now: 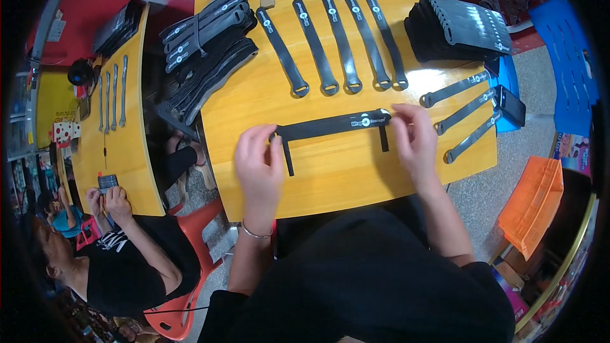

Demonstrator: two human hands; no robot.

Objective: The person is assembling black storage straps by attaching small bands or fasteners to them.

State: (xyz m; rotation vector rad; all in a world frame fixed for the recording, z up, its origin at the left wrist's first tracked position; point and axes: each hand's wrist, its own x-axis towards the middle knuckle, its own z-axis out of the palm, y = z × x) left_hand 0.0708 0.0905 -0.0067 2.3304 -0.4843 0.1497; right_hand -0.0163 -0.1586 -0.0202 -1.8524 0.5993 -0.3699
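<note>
A black strap with white printing is stretched level above the near part of the yellow table. My left hand pinches its left end between thumb and fingers. At the other end, my right hand closes on the strap's tip, its fingers slightly blurred. Two narrow dark strips, a left one and a right one, slant down below the strap near its ends; I cannot tell whether they are attached. Beyond my hands lies a row of several similar straps, each with a looped end. Three more straps lie to the right.
Bundled black straps are heaped at the table's far left, and a stack stands far right. An orange crate and a blue stool are to the right. At the left, another person works at a second table.
</note>
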